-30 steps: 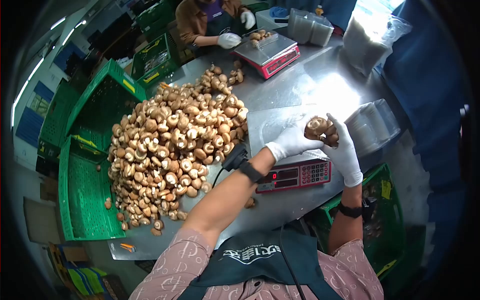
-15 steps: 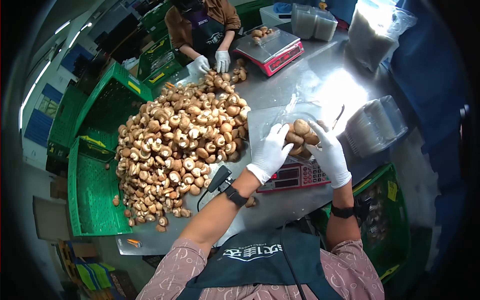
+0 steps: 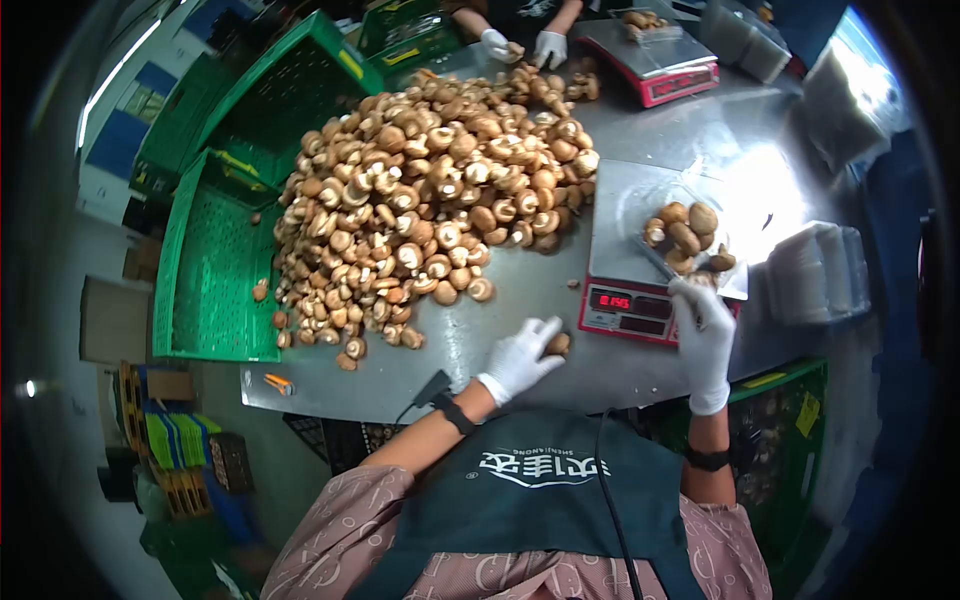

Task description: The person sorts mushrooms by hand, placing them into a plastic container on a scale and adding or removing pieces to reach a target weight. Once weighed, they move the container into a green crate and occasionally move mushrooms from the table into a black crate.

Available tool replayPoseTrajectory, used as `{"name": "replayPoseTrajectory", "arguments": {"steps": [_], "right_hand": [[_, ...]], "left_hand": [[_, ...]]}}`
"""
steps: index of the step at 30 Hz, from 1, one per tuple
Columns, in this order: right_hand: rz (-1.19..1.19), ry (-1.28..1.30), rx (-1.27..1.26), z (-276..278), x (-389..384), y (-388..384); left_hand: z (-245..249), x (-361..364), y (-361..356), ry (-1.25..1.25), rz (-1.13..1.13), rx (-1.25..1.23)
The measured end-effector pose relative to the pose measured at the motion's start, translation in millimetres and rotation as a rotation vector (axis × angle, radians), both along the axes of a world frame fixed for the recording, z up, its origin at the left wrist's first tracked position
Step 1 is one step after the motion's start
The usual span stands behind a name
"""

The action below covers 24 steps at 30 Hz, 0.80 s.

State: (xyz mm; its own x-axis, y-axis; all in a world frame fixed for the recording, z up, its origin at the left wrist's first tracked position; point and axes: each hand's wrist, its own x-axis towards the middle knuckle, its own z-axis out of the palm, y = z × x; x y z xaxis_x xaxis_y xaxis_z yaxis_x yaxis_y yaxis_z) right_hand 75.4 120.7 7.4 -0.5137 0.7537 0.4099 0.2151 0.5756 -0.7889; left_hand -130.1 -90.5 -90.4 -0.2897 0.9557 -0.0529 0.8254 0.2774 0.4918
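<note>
My left hand (image 3: 522, 360), in a white glove, is low over the steel table with fingers apart. A loose brown mushroom (image 3: 558, 345) lies at its fingertips, between thumb and forefinger. My right hand (image 3: 704, 335), also gloved, is at the front edge of a clear plastic tray (image 3: 657, 262), its fingers closed around a mushroom (image 3: 706, 279) that they partly hide. Several mushrooms (image 3: 684, 237) sit in the tray, which rests on a red-sided scale (image 3: 617, 240) with lit red digits. Left of the scale spreads a big heap of mushrooms (image 3: 420, 200).
Green crates (image 3: 215, 270) stand along the left; another crate (image 3: 800, 400) is below the table at right. Stacked clear trays (image 3: 818, 275) lie right of the scale. Across the table are a co-worker's gloved hands (image 3: 525, 46) and a second scale (image 3: 650, 60). An orange cutter (image 3: 279, 383) lies front left.
My left hand has left the tray and come down to the loose mushroom on the table. The right hand has moved to the tray's front edge. The camera view has shifted.
</note>
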Motion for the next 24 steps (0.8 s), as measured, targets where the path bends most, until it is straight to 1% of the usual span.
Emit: {"name": "replayPoseTrajectory", "arguments": {"steps": [1,3,4,6,7,9,11,12,13,15,16,17,19,20,21,23,24], "right_hand": [[0.088,-0.001,0.008,0.1,-8.5,-13.6],[0.216,-0.096,0.005,-10.5,-24.3,-38.9],[0.263,-0.167,0.065,-15.2,-32.2,-49.6],[0.386,-0.212,0.134,-25.9,-41.6,-65.0],[0.444,-0.236,0.180,-31.3,-44.7,-70.1],[0.472,-0.229,0.175,-36.1,-49.9,-79.5],[0.474,-0.249,0.126,-38.3,-51.2,-85.6],[0.474,-0.255,0.131,-39.2,-51.8,-87.6],[0.473,-0.274,0.128,-40.0,-52.2,-89.3],[0.470,-0.292,0.134,-41.5,-53.6,-92.0],[0.470,-0.289,0.142,-41.1,-55.7,-92.6],[0.471,-0.284,0.140,-42.1,-57.7,-93.2],[0.451,-0.281,0.125,-42.3,-60.3,-94.8],[0.447,-0.285,0.058,-41.2,-62.1,-95.6],[0.444,-0.290,-0.009,-39.9,-63.9,-96.6],[0.394,-0.244,-0.011,-28.8,-70.6,-102.2],[0.353,-0.198,-0.009,-23.5,-74.8,-105.8]], "left_hand": [[-8.8,7.7,-1.7,0.072,-0.055,0.034],[-26.6,8.4,-2.0,0.009,-0.056,-0.031],[-27.1,6.2,-2.4,0.012,-0.039,-0.025],[-27.2,-0.1,-5.5,-0.068,0.172,0.035],[-18.1,-10.2,-6.2,-0.065,0.182,0.040],[0.7,-40.9,-10.5,0.338,0.292,0.214],[-2.3,-73.9,-14.1,0.458,0.272,0.189],[-14.6,-89.3,-14.4,0.359,0.216,0.090],[-23.0,-98.9,-13.6,0.354,0.219,0.096],[-35.4,-113.8,-12.2,0.361,0.008,0.024],[-37.4,-121.7,-13.6,0.332,-0.020,0.161],[-42.6,-121.4,-13.0,0.337,-0.028,0.167],[-28.5,-105.1,-10.7,-0.823,0.480,0.223],[-18.2,-93.1,-11.7,-1.215,0.573,0.400],[-8.0,-85.7,-13.1,-1.217,0.564,0.392],[3.8,-74.0,-16.0,-1.972,0.556,0.347],[4.0,-67.2,-16.6,-2.001,0.509,0.296]]}}
